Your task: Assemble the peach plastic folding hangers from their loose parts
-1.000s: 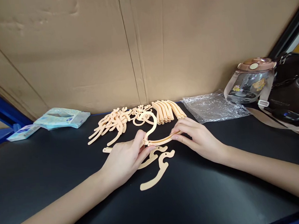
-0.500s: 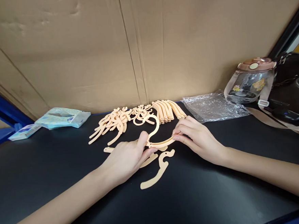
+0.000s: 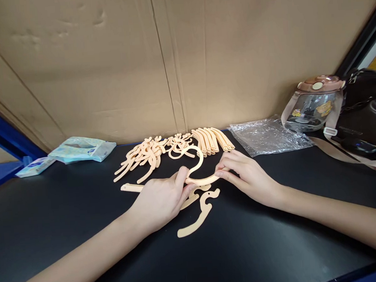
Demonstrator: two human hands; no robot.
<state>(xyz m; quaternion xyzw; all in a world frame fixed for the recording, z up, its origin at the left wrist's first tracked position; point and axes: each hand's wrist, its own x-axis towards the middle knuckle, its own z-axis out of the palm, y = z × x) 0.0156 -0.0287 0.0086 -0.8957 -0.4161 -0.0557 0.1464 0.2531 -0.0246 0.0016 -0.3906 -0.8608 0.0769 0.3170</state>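
A cream plastic clothes hanger [image 3: 203, 181] with a curved hook [image 3: 199, 158] is held between both hands above the table. My left hand [image 3: 166, 196] is closed around its middle, thumb on top at the base of the hook. One straight end [image 3: 130, 187] sticks out to the left of that hand. My right hand [image 3: 246, 173] pinches the right arm of the hanger near its tip. Just below lie two loose curved hanger pieces: a front one [image 3: 198, 219] in full view, and another [image 3: 195, 196] partly hidden by my left hand.
Behind the hands are a heap of curved hanger pieces [image 3: 148, 154], several hooks [image 3: 178, 144] and stacked hanger arms [image 3: 212, 140]. Further right lie a clear plastic bag [image 3: 268, 135], a strapped bottle [image 3: 314, 106] and a dark bag [image 3: 369, 115]. Tissue packs [image 3: 79, 149] lie left.
The hanger's right arm has turned and now sits closed up against the base of the hook. More of the left end shows past my left hand. Both hands keep their grip.
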